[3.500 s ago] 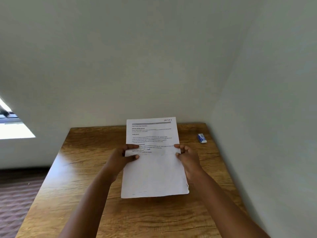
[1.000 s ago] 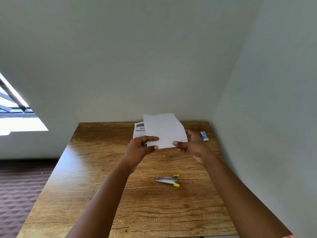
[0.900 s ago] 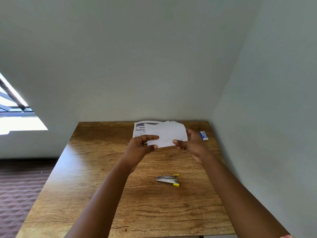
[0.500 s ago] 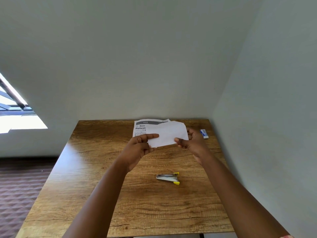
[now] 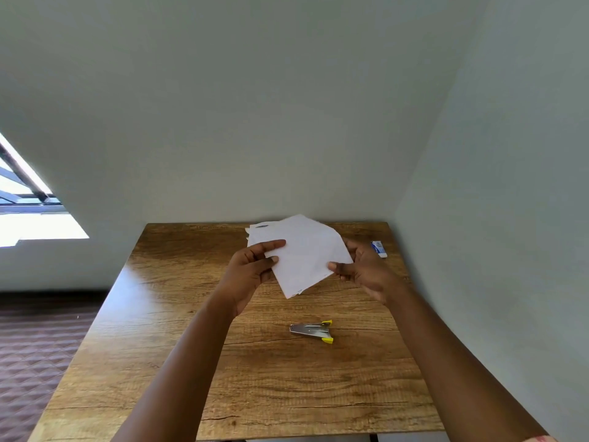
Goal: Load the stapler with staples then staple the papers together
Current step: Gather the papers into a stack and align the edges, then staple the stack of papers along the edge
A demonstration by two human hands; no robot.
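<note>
I hold a stack of white papers [image 5: 302, 253] above the far half of the wooden table [image 5: 178, 314], turned so one corner points down toward me. My left hand [image 5: 251, 269] pinches the stack's left edge and my right hand [image 5: 360, 266] grips its right edge. A small metal stapler [image 5: 310, 331] with yellow tips lies on the table nearer to me, below the papers and apart from both hands. A small white-and-blue staple box [image 5: 379, 249] sits at the table's far right, just behind my right hand.
The table stands in a corner, with one wall [image 5: 255, 138] behind it and another wall [image 5: 510, 218] close along its right side. A dark patterned floor [image 5: 35, 346] lies to the left, under a bright window [image 5: 28, 215].
The papers went from lying flat on the table to being lifted, which uncovered the stapler. In the last second both hands have tilted and rotated the stack so a corner points down.
</note>
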